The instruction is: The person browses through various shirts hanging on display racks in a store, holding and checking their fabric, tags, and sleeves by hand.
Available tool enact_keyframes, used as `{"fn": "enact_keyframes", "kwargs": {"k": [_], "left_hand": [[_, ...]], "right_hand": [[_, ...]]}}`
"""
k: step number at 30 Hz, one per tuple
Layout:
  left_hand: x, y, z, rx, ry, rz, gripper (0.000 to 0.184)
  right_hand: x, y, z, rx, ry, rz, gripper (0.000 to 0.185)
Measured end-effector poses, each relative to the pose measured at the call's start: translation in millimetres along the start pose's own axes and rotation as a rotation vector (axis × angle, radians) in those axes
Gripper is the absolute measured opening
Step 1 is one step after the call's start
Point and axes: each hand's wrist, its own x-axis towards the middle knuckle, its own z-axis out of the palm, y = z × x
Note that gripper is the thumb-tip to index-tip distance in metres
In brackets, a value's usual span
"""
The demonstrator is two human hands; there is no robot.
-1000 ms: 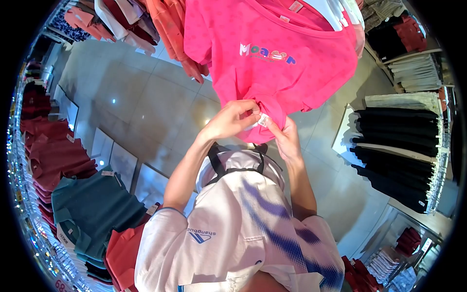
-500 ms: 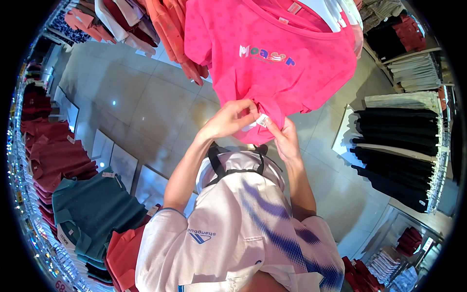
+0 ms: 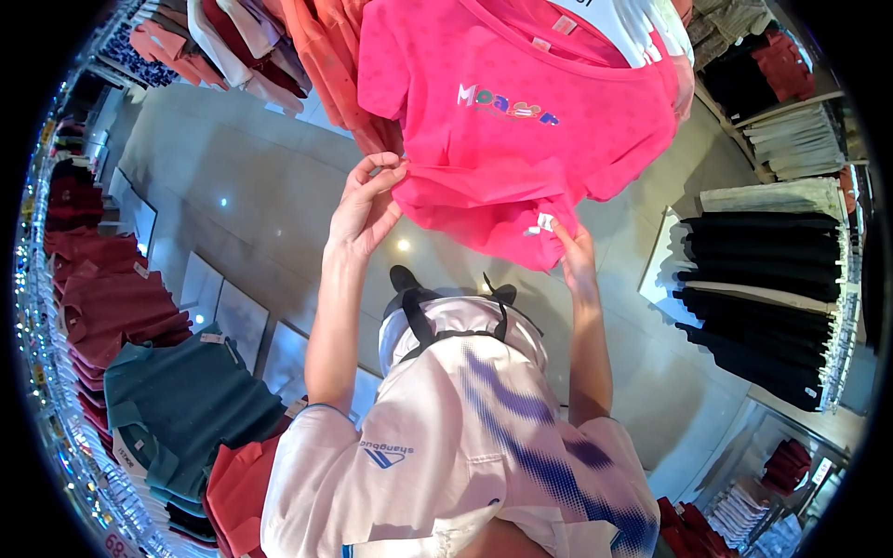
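Note:
A bright pink T-shirt (image 3: pixel 521 158) with multicoloured lettering on its chest hangs in front of me, a white hanger (image 3: pixel 609 23) at its neckline. My left hand (image 3: pixel 366 205) pinches the hem at the shirt's left side. At the lower right of the hem, my right hand (image 3: pixel 577 253) grips the fabric beside a small white care label (image 3: pixel 542 223). Between my hands the hem is spread wide and partly turned up, with folds across the front.
Orange garments (image 3: pixel 326 74) hang just left of the shirt. Dark red shirts (image 3: pixel 112 288) and a teal polo shirt (image 3: pixel 191 395) line the left rack. Black garments (image 3: pixel 758 298) hang on the right rack. Grey floor tiles (image 3: pixel 270 177) lie between them.
My left hand has moved left and up from beside the label to the hem's left side. The right hand has shifted slightly right, and the bunched hem is now spread out.

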Motion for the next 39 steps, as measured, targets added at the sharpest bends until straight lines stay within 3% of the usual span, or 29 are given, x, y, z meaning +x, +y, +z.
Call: {"fn": "enact_keyframes", "kwargs": {"k": [4,5,7,8,10,12,14,15,16,17,18,19,20,22,24,27,29,30,32,33,34,36,37,39], "left_hand": [[-7.4,2.3,34.0,-0.081,0.061,-0.007,0.023],[-4.8,-0.1,33.3,-0.08,-0.008,-0.019,0.024],[-6.1,-2.8,51.7,-0.02,-0.092,-0.01,0.024],[-6.9,-4.1,64.1,0.039,-0.177,-0.002,0.024],[-8.4,-11.0,80.5,0.099,-0.251,0.035,0.025],[-6.7,-19.5,89.9,0.287,-0.463,-0.02,0.024],[-4.8,-23.2,97.5,0.379,-0.532,-0.079,0.023],[-6.4,-25.1,101.2,0.517,-0.541,-0.041,0.023],[-7.6,-26.2,105.0,0.658,-0.554,0.002,0.023],[-3.9,-29.9,98.0,0.724,-0.64,0.147,0.029],[-1.4,-28.3,94.5,1.027,-0.673,0.462,0.039],[-5.6,-27.2,92.6,1.216,-0.572,0.533,0.044],[-13.1,-26.5,92.0,1.394,-0.457,0.606,0.048],[-3.7,-38.7,65.5,1.601,-0.398,0.703,0.046],[7.6,-58.8,31.4,1.683,-0.288,0.553,0.035],[16.3,-85.0,-6.9,1.558,-0.169,0.713,0.024],[14.2,-95.0,-25.0,1.509,0.1,0.63,0.015],[10.5,-96.4,-26.7,1.51,0.09,0.641,0.015],[3.7,-98.2,-30.0,1.511,0.19,0.615,0.012],[1.9,-99.1,-32.2,1.514,0.186,0.626,0.012],[0.6,-99.8,-34.4,1.551,0.174,0.647,0.013],[-2.4,-102.0,-32.0,1.591,0.151,0.676,0.015],[-4.5,-103.7,-28.4,1.66,0.13,0.706,0.017],[-7.4,-107.4,-24.6,1.736,0.106,0.747,0.019]], "right_hand": [[19.3,27.0,-30.3,-0.195,0.121,0.042,0.03],[24.9,33.5,-38.2,-0.194,0.118,0.042,0.03],[34.0,42.0,-49.4,-0.686,0.173,0.019,0.038],[30.2,33.2,-39.0,-0.686,0.17,0.017,0.038],[4.3,-14.6,19.1,-1.344,0.081,-0.542,0.051],[-19.6,-65.8,79.5,-0.975,-0.109,-0.6,0.063],[-29.3,-92.4,110.8,-0.863,-0.21,-0.577,0.058],[-29.2,-99.4,117.2,-0.749,-0.319,-0.561,0.052],[-26.2,-102.0,117.2,-0.749,-0.292,-0.577,0.052],[-20.9,-104.7,115.8,-0.815,-0.324,-0.507,0.044],[-15.4,-107.6,115.0,-0.88,-0.355,-0.438,0.035],[-16.9,-105.1,115.7,-0.838,-0.295,-0.425,0.022],[-20.4,-108.8,120.3,-0.746,-0.302,-0.393,0.022],[-22.3,-107.1,121.9,-0.764,-0.334,-0.612,0.021],[-27.2,-115.2,126.5,-0.862,-0.419,-0.627,0.023],[-26.2,-115.5,122.4,-1.001,-0.497,-0.612,0.028],[-23.6,-109.1,112.3,-1.08,-0.587,-0.585,0.03],[-24.4,-107.4,106.8,-1.081,-0.577,-0.596,0.03],[-25.9,-99.9,96.6,-1.293,-0.482,-0.636,0.026],[-24.4,-89.9,90.4,-1.475,-0.292,-0.808,0.022],[-21.0,-80.2,85.2,-1.472,-0.285,-0.817,0.022],[-9.4,-61.0,71.2,-1.627,0.084,-0.719,0.02],[1.8,-49.8,57.5,-1.608,0.146,-0.797,0.019],[11.0,-37.2,37.2,-1.598,0.199,-0.75,0.019]]}}
